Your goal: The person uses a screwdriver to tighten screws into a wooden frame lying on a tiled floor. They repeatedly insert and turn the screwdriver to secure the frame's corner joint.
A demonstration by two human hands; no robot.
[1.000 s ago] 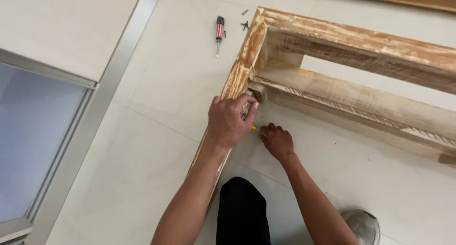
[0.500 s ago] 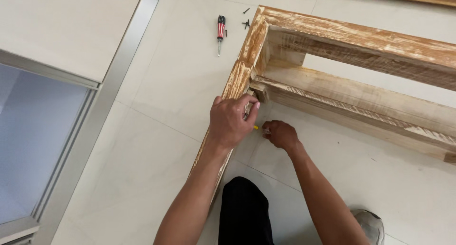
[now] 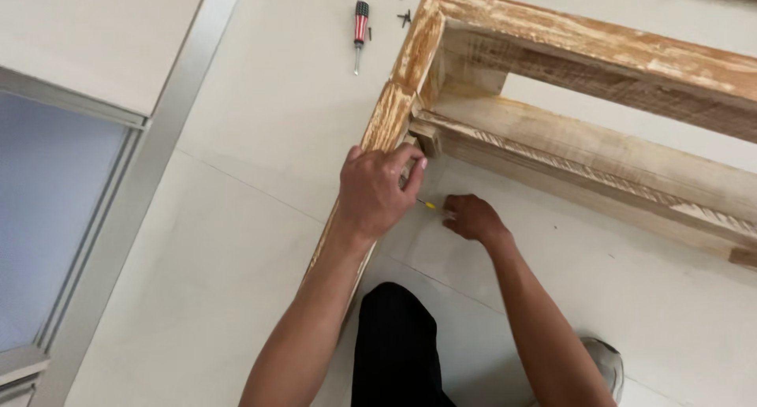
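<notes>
A worn wooden frame (image 3: 599, 52) with whitish paint lies on the pale tiled floor. My left hand (image 3: 378, 190) grips its near left rail (image 3: 394, 115) just below the joint with a cross board (image 3: 583, 151). My right hand (image 3: 471, 216) is closed around a thin tool with a yellow part (image 3: 426, 205), whose tip points left toward the rail beside my left fingers. Most of the tool is hidden inside my fist.
A screwdriver with a red and black handle (image 3: 360, 22) lies on the floor beyond the frame, with a few dark screws (image 3: 404, 14) beside it. A metal door track (image 3: 150, 178) and glass panel run down the left. My dark trouser knee (image 3: 398, 344) and shoe (image 3: 603, 360) are below.
My right hand has shifted slightly right and away from the rail, keeping the yellow tool. My left hand stays on the rail.
</notes>
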